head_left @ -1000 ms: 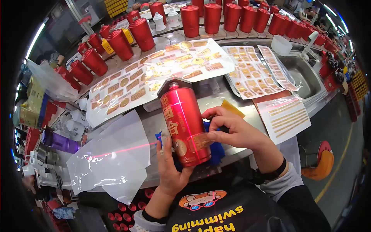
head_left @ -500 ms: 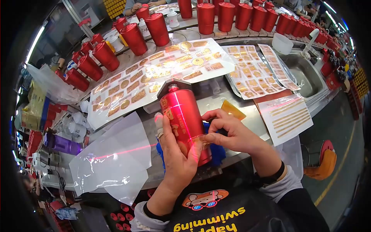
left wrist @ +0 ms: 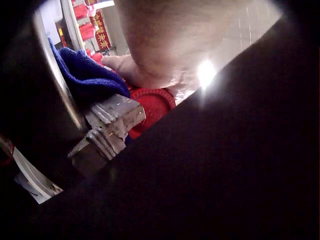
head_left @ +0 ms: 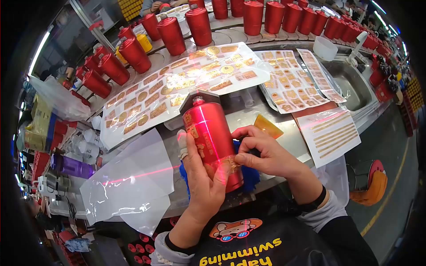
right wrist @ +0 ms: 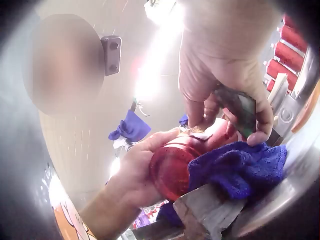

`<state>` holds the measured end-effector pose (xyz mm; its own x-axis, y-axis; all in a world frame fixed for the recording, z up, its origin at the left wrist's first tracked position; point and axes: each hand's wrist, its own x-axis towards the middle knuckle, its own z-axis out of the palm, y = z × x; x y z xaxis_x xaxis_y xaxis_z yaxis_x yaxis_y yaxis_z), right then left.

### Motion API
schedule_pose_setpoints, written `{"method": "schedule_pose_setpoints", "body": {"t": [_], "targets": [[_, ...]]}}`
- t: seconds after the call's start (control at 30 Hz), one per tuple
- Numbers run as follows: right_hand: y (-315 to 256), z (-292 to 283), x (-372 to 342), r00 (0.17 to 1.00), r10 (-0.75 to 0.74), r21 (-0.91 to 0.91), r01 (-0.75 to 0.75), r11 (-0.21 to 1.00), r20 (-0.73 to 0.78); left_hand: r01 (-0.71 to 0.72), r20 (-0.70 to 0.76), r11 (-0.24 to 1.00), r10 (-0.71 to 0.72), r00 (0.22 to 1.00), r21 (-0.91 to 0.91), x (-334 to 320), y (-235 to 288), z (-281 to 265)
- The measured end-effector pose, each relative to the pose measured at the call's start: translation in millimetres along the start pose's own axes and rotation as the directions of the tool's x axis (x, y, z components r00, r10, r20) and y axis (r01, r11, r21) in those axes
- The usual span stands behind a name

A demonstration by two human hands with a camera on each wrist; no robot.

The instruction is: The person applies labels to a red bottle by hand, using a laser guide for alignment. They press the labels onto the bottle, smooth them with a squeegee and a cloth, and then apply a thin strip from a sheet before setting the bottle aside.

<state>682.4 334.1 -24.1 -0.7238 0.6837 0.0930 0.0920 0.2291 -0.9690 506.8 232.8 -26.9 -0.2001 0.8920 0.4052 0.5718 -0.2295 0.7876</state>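
Observation:
A glossy red bottle (head_left: 211, 133) with gold lettering lies tilted, its neck against a dark angled rest (head_left: 199, 95). My left hand (head_left: 202, 181) grips its lower body from the left, the thumb pressing on a gold label (head_left: 227, 165) near the base. From the right, my right hand (head_left: 268, 153) pinches the label's edge between thumb and index finger. A flat amber piece (head_left: 268, 126) sticks out behind that hand; in the right wrist view a dark flat piece (right wrist: 242, 111) sits among its fingers. Under the bottle is a blue cloth (right wrist: 240, 167). The left wrist view shows the red base (left wrist: 152, 107).
Gold sticker sheets (head_left: 155, 93) cover the bench behind the bottle, with a strip sheet (head_left: 328, 137) on the right. Clear film (head_left: 133, 181) lies on the left. Red bottles (head_left: 171, 35) line a conveyor at the back. A sink (head_left: 350, 88) is at the right.
My left hand has shifted up and across, bringing its thumb onto the label beside the right fingers. The bottle has rolled slightly, its lettering further left. Bottles on the conveyor have moved right.

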Motion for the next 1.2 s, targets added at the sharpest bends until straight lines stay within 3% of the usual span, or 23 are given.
{"method": "schedule_pose_setpoints", "body": {"t": [0.23,0.33,0.47,0.53,0.67,0.73,0.77,0.87,0.93,0.97,1.03,1.1,1.2], "targets": [[-0.8,-0.7,-0.1,1.0,0.014,0.004,-0.014,1.0,0.007,-0.049,0.001,0.994,0.049,0.999,0.093,0.1,-2.1,1.3],[8.3,-0.8,1.2,0.999,-0.05,-0.025,0.05,0.998,0.011,0.052,0.012,0.991,-0.051,0.999,-0.121,-0.8,2.5,4.6],[11.9,-3.8,1.3,0.998,-0.059,-0.003,0.059,0.998,0.01,0.026,0.008,0.987,-0.025,1.0,-0.156,-0.8,-0.4,6.1],[10.5,-5.5,-0.9,0.996,-0.09,-0.085,0.091,0.992,0.01,0.034,-0.03,0.968,-0.043,0.999,-0.249,-1.1,-1.1,9.5],[4.2,-7.9,-4.9,1.0,0.011,-0.154,-0.012,0.988,-0.006,0.02,0.007,0.985,-0.019,1.0,-0.172,-0.3,-1.8,6.3],[17.7,-8.1,-9.0,0.994,-0.039,-0.261,0.012,0.965,-0.099,0.005,0.026,0.998,-0.004,1.0,-0.069,-1.3,-4.9,3.6],[22.5,-8.2,-11.3,0.987,-0.068,-0.315,0.02,0.949,-0.143,0.008,0.028,0.995,-0.006,1.0,-0.101,-1.6,-6.1,3.1],[22.0,-4.2,-18.4,0.859,-0.075,0.001,0.087,0.996,-0.506,0.035,0.019,0.97,-0.031,0.999,-0.24,-1.3,-7.6,4.7],[-7.7,8.8,-21.0,0.868,-0.017,0.257,0.166,0.952,-0.497,0.069,0.008,0.923,-0.071,0.997,-0.379,-1.0,-5.7,7.9],[-19.4,18.1,-19.5,0.871,0.008,0.378,0.205,0.903,-0.491,0.055,0.013,0.946,-0.054,0.998,-0.318,-0.4,-6.8,6.5],[-20.6,36.8,-13.0,0.876,-0.156,0.135,0.242,0.961,-0.457,0.023,0.03,0.98,-0.017,0.999,-0.198,-0.1,-10.8,3.7],[-9.4,44.2,-9.6,0.87,-0.176,0.099,0.247,0.964,-0.462,0.016,0.033,0.986,-0.011,0.999,-0.166,-0.6,-12.6,3.4],[20.3,45.8,-20.4,0.863,-0.055,0.089,0.114,0.989,-0.502,0.032,0.011,0.978,-0.03,0.999,-0.207,-1.3,-10.3,6.3]]}}
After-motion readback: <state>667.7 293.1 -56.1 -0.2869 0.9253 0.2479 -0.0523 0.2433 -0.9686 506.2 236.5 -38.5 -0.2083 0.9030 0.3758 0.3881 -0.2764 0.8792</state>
